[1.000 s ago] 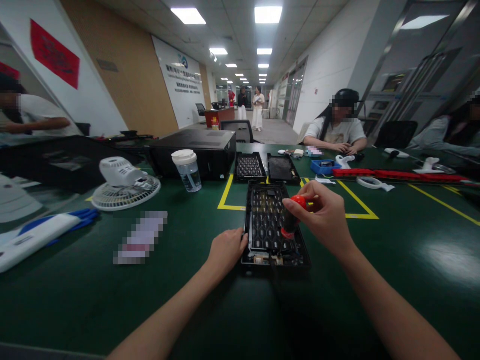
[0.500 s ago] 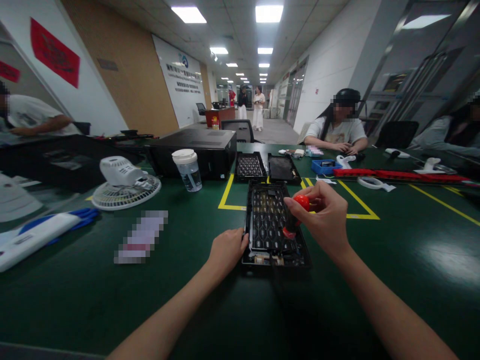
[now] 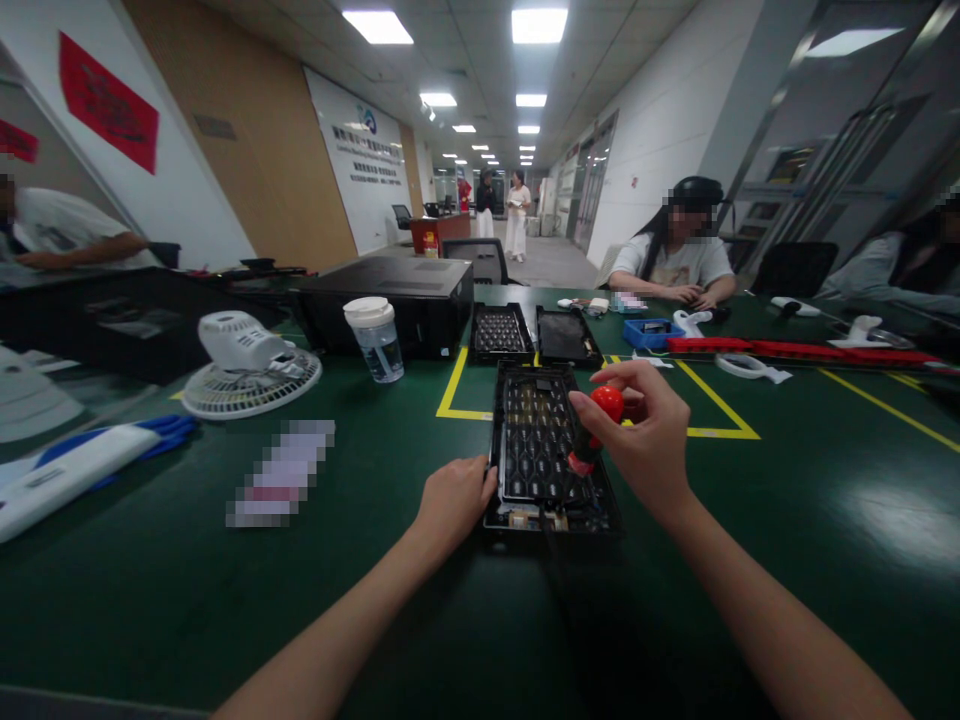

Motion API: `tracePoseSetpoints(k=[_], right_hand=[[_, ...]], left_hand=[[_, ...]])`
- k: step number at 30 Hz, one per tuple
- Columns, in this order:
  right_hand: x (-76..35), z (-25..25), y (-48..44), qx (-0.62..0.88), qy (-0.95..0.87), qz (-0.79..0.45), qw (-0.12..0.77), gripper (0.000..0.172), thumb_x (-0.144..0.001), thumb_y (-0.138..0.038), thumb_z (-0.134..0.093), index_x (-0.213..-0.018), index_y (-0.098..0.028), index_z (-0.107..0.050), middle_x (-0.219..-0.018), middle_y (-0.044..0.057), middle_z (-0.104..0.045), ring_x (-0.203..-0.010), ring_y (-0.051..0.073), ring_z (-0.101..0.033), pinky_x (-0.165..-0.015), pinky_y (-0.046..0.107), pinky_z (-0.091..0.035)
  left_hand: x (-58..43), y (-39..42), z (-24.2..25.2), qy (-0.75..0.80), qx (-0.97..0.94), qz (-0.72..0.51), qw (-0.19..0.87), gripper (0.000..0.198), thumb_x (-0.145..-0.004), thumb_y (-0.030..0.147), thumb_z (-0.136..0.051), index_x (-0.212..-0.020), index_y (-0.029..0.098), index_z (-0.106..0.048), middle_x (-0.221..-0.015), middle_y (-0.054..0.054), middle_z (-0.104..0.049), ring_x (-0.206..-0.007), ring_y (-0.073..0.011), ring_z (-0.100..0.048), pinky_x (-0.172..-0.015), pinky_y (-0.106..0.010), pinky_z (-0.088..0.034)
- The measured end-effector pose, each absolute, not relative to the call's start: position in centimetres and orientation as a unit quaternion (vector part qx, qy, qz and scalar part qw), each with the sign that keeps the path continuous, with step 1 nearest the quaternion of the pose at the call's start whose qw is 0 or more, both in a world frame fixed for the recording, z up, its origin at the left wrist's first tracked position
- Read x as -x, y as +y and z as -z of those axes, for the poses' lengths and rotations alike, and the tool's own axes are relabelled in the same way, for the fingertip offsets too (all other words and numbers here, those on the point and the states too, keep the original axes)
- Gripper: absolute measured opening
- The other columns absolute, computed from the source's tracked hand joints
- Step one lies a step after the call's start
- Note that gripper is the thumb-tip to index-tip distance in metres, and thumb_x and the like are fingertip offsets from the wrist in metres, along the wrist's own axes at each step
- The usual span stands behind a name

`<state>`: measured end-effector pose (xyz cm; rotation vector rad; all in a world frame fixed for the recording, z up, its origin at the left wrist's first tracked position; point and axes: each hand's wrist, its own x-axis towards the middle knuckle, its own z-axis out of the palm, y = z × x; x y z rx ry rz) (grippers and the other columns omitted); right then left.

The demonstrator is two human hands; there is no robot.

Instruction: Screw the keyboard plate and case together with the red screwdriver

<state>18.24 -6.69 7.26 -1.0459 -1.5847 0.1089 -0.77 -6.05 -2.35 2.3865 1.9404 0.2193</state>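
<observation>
A black rectangular device casing [image 3: 536,450] with rows of dark cells and some wiring lies on the green table in front of me. My left hand [image 3: 459,497] grips its left edge, fingers curled against the side. Over the right part of the casing, my right hand [image 3: 645,430] is closed around a screwdriver [image 3: 606,402] with a red-capped, dark handle. The screwdriver leans slightly, its lower end pointing down at the casing's right side. Its tip is too small and dark to make out.
Behind the casing lie two more black trays [image 3: 500,333], [image 3: 568,337] near yellow tape lines. To the left are a lidded plastic cup [image 3: 375,338], a white fan [image 3: 251,370] and a large black box [image 3: 397,290]. A person [image 3: 675,245] sits across the table, by a blue bin [image 3: 651,333].
My right hand has shifted very slightly, and the screwdriver's red cap sits a touch further right. My left hand and the casing stay in place.
</observation>
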Motion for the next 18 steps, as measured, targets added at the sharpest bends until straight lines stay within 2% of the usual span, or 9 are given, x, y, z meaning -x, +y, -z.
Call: tracePoseSetpoints(k=[6, 13, 18], right_hand=[[-18.23, -7.20, -6.67, 0.439, -0.689, -0.014, 0.577, 0.014, -0.074, -0.030, -0.063, -0.075, -0.017, -0.059, -0.070, 0.001, -0.055, -0.059, 0.012, -0.049, -0.050, 0.024, -0.038], [-18.31, -6.89, -6.49, 0.431, -0.692, -0.001, 0.580, 0.016, -0.073, -0.032, -0.063, -0.071, -0.017, -0.057, -0.067, 0.000, -0.051, -0.060, 0.013, -0.046, -0.051, 0.025, -0.035], [-18.05, -6.52, -6.71, 0.417, -0.690, 0.001, 0.592, 0.019, -0.080, -0.035, -0.053, -0.072, -0.018, -0.057, -0.064, 0.000, -0.045, -0.057, 0.013, -0.042, -0.051, 0.026, -0.032]], left_hand=[[0.70, -6.05, 2.22, 0.630, -0.773, -0.069, 0.034, 0.038, -0.090, 0.040, -0.026, -0.099, 0.021, -0.057, -0.092, -0.006, -0.065, -0.086, -0.0171, -0.060, -0.072, -0.026, -0.045], [0.81, -5.85, 2.78, 0.628, -0.775, -0.070, 0.021, 0.039, -0.089, 0.041, -0.025, -0.097, 0.021, -0.057, -0.089, -0.006, -0.065, -0.083, -0.0177, -0.061, -0.069, -0.027, -0.044], [0.76, -5.89, 2.77, 0.623, -0.778, -0.076, 0.014, 0.037, -0.089, 0.040, -0.026, -0.096, 0.020, -0.057, -0.089, -0.005, -0.065, -0.083, -0.0181, -0.061, -0.068, -0.027, -0.045]])
